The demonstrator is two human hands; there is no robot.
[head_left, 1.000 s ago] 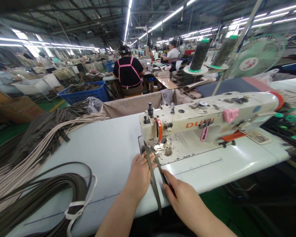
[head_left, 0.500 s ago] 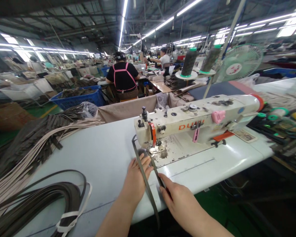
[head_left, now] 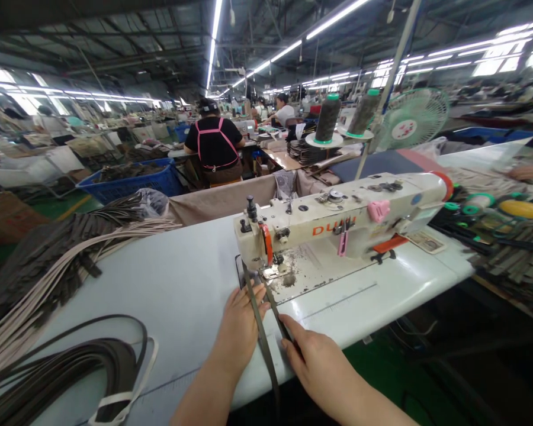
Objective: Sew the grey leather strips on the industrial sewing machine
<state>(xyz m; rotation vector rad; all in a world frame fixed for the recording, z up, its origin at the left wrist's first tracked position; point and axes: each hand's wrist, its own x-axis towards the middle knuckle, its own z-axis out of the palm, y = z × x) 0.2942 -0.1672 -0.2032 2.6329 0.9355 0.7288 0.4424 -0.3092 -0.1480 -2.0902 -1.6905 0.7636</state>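
A cream sewing machine (head_left: 337, 222) stands on the pale worktable (head_left: 177, 284). A dark narrow strap (head_left: 261, 331) runs from under its presser foot towards me and hangs over the table's near edge. My left hand (head_left: 238, 322) lies flat on the table just left of the needle, fingers stretched out and touching the strap. My right hand (head_left: 313, 355) rests to the right of it, fingers extended and pressing a second length of strap (head_left: 276, 312) down on the table.
A bundle of dark straps tied with white tape (head_left: 84, 367) lies at the near left. Long beige and dark strips (head_left: 48, 266) are piled at far left. Thread cones (head_left: 326, 118) and a green fan (head_left: 411, 121) stand behind the machine. A person in a pink-strapped apron (head_left: 214, 148) sits ahead.
The strap has fed further under the presser foot and both hands slid slightly with it. The view has shifted, so everything sits a little further left.
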